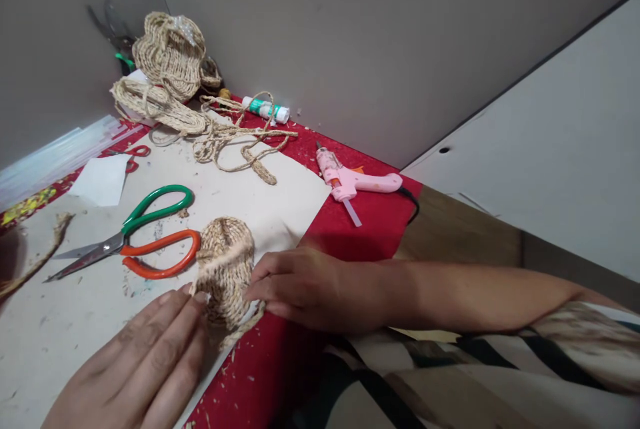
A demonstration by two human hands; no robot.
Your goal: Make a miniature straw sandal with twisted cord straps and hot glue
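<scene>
A small woven straw slipper [225, 292], oval with a pale band across it, lies on the white sheet [280, 216] near the table's front edge. My left hand [145, 356] holds its lower left edge, fingers pressed together, thumb hidden. On the opposite side, my right hand [300, 289] has its fingers closed at the slipper's right edge, where a short length of braided straw cord [245, 328] trails below. Touching or almost touching the slipper's left side are large scissors [125, 239] with one green and one orange handle, blades apart.
Behind lie larger woven straw pieces [167, 59], loose straw cord [220, 152], a glue stick [265, 110] and small red scissors [133, 156]. A pink glue gun [350, 176] rests on the red cloth [375, 226]. Grey panels [310, 29] wall the back. Clear sticks [60, 156] lie left.
</scene>
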